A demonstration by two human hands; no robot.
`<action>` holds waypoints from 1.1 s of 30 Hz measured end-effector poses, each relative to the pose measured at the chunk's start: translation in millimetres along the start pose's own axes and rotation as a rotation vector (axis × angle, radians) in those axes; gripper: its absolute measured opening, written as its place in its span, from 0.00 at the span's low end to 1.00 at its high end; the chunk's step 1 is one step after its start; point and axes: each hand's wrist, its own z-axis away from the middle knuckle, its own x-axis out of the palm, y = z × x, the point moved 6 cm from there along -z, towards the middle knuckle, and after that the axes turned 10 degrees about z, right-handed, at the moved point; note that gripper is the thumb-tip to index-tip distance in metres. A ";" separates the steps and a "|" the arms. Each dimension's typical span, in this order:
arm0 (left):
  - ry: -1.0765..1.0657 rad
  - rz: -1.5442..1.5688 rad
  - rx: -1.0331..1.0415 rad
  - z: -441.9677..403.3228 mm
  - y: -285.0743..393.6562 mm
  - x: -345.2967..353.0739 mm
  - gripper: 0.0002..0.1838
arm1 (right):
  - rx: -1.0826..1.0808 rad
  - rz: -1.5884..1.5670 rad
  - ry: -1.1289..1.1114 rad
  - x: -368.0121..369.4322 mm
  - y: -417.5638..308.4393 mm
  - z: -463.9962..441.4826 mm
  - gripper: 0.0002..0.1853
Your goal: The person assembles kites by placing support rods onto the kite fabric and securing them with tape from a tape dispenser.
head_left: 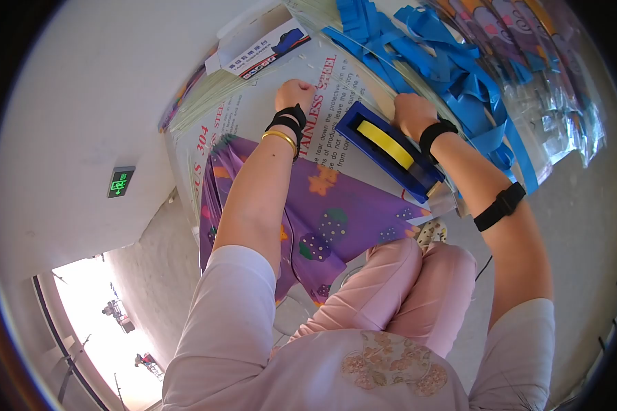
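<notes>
My left hand point(295, 95) is closed above the printed sheet point(322, 103) with red lettering. Whatever its curled fingers hold, if anything, is too small to make out. My right hand point(414, 116) is closed too, beside the upper right side of a blue tape dispenser point(391, 151) with a yellow roll. Its fingertips are partly hidden. A purple patterned kite-like fabric point(315, 219) lies below both hands, over the sheet's lower part and hanging down toward my lap.
An open printed box point(264, 44) lies at the upper left of the work surface. Blue ribbons point(452, 68) are heaped at the right, beside clear-wrapped colourful packages point(528, 41). Pale thin rods point(206, 99) lie along the left edge. My legs are below.
</notes>
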 end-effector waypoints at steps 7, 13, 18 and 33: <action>0.051 0.076 0.106 -1.6 -2.3 -0.5 0.11 | 0.006 -0.204 -0.045 -15.3 22.5 7.7 0.15; 0.014 0.089 0.096 -16.0 9.2 12.0 0.08 | -0.042 -0.617 0.133 -36.0 54.3 38.9 0.09; -0.038 -0.050 -0.018 -11.8 21.5 17.5 0.12 | -0.028 -0.740 0.211 -47.2 92.0 80.3 0.11; -0.232 1.416 -0.002 177.1 65.0 -101.5 0.15 | 0.032 -1.081 0.462 -54.2 80.2 316.1 0.11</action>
